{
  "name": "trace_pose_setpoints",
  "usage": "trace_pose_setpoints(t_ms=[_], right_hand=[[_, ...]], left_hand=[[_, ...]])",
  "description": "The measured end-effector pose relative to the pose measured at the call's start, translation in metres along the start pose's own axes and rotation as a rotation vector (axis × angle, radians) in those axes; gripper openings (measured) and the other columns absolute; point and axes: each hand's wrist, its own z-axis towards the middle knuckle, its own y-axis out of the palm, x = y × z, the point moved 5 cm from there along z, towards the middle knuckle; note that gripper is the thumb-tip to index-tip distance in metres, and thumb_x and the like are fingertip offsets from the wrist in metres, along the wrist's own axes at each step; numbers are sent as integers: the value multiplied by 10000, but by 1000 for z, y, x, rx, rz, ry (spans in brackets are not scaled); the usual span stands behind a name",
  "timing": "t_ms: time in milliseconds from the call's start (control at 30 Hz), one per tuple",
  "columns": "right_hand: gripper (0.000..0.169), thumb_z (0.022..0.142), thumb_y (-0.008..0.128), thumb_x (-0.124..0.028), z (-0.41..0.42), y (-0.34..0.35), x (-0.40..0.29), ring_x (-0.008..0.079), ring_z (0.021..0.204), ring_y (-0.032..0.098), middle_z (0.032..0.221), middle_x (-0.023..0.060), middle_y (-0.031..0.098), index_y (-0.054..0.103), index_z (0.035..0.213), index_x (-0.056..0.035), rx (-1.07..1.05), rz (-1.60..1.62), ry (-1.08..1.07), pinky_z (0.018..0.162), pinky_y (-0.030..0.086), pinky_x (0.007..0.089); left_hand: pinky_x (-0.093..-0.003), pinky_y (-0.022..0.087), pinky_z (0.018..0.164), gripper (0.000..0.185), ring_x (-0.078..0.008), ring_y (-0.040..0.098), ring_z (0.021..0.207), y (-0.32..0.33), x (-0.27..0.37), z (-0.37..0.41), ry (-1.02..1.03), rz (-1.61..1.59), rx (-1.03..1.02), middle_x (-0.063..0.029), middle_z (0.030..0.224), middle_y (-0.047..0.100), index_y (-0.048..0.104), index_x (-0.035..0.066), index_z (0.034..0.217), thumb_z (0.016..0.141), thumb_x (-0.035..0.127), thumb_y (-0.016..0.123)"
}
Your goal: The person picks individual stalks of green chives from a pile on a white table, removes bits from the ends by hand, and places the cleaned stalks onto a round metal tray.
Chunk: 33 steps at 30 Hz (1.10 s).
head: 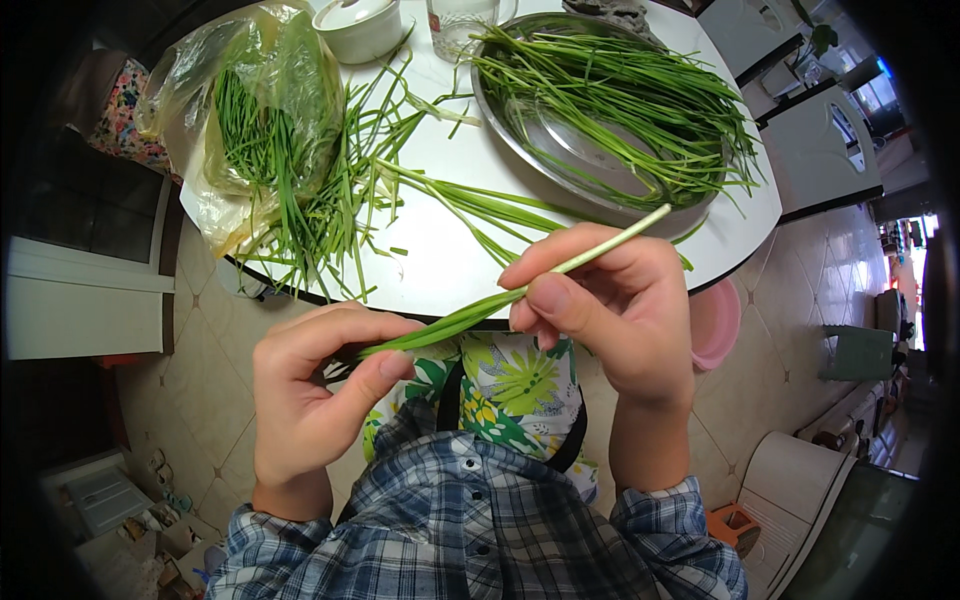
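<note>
A stalk of Chinese chives point(465, 315) stretches between both hands above the table's front edge. My left hand point(322, 390) pinches its green leaves between thumb and fingers. My right hand point(607, 307) grips it nearer the pale stem end, which points up to the right. Beyond my right hand, several loose chives point(480, 210) lie on the white table point(442, 277). A steel basin point(487, 120) at the back right holds a heap of long chives point(622, 105). At the left, a clear plastic bag point(187, 97) contains more chives point(255, 135), with some spilling out.
Scattered leaf scraps point(337, 232) cover the table beside the bag. A white lidded pot point(364, 34) and a glass mug point(457, 26) stand at the back. On the floor, a pink basin point(716, 322) sits right of the table, and a green stool point(859, 352) stands farther right.
</note>
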Motion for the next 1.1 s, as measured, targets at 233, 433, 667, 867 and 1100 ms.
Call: trace_pose_setpoints(t_ms=[233,433,667,867,1100], right_hand=[[158,911,610,-74,-2,-1,-2,86,753,620,876,71,666,653,1015,37,-25,-13,-33,614,479,195],[168,909,638,-114,-3,-5,-3,60,667,588,796,66,671,665,994,28,69,-27,-52,552,453,174],[174,881,696,-147,-3,-17,-6,51,575,559,687,56,645,674,875,26,276,-79,-178,500,413,162],[187,845,740,-133,-8,-22,-11,51,519,532,632,40,621,650,778,16,462,-97,-250,472,383,171],[210,831,758,-157,-10,-24,-12,46,499,510,626,33,615,641,739,-9,532,-71,-261,469,367,168]], left_hand=[[-240,463,595,157,-142,635,665,-4,1,-3,-44,-44,-6,-109,777,682,698,-49,942,815,42,680],[-226,466,581,149,-133,634,668,-10,-3,-6,-55,-107,-2,-105,785,680,695,-55,937,843,59,677],[-228,473,584,148,-131,632,670,-11,-5,-9,-69,-127,-1,-107,789,677,685,-66,948,848,42,668],[-216,468,580,145,-130,627,665,-14,-2,-9,-33,-121,4,-108,775,670,685,-66,949,853,40,661],[-204,453,566,141,-126,619,655,-20,-5,-9,-5,-129,40,-113,779,658,688,-66,941,861,47,661]])
